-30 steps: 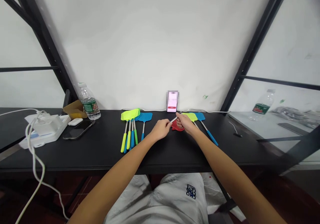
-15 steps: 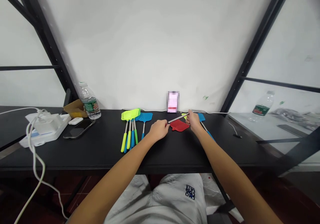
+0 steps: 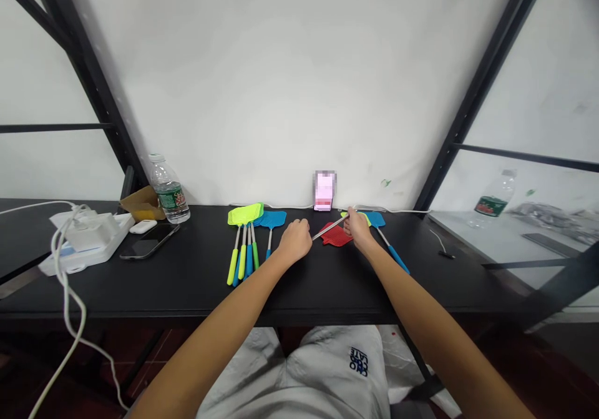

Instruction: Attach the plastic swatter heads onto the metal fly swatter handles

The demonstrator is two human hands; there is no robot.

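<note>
A thin silver metal shaft, seemingly of a fly swatter (image 3: 330,226), slants between my two closed hands. My left hand (image 3: 296,241) grips its lower end, and the handle is hidden inside the fist. The upper end is pinched by my right hand (image 3: 357,226); which head belongs to this shaft I cannot tell. Just below the shaft lies a red swatter head (image 3: 337,236). Behind my right hand shows a yellow-green swatter head (image 3: 365,218), partly covered. Beside it, a blue fly swatter (image 3: 397,258) rests with its handle toward me.
Left of my hands lie several yellow, blue and green fly swatters (image 3: 246,214) and a single blue swatter (image 3: 272,219). A lit phone (image 3: 324,191) leans on the wall. Farther left are a dark phone (image 3: 150,241), a water bottle (image 3: 171,194) and a power strip with cables (image 3: 105,241).
My left hand has shifted slightly left and down, and my right hand slightly left. The shaft between them tilts more steeply. More of the blue swatter's handle on the right shows.
</note>
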